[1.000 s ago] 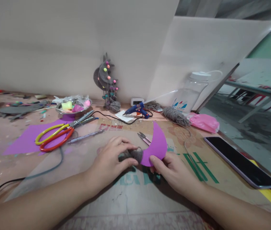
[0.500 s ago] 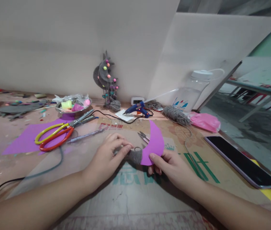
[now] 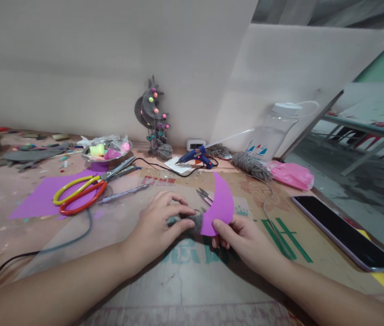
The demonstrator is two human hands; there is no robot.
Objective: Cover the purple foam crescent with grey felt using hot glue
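matt purple paper crescent (image 3: 224, 206), fuzzy grey yarn (image 3: 198, 222), glossy black phone screen (image 3: 344, 233)

Left forearm (image 3: 76, 280), lower left of frame: bare to the frame edge, narrowing toward an ungloved left hand (image 3: 161, 222). Right forearm (image 3: 314, 285), lower right: likewise bare; right hand (image 3: 244, 235) ungloved.

The left hand's (image 3: 160, 222) thumb and forefinger, pinched together half a second ago, now stand apart, covering more of the gray yarn (image 3: 197, 223) around the purple crescent (image 3: 222, 204).

Purple crescent (image 3: 224, 203), seemingly grey yarn (image 3: 197, 222)
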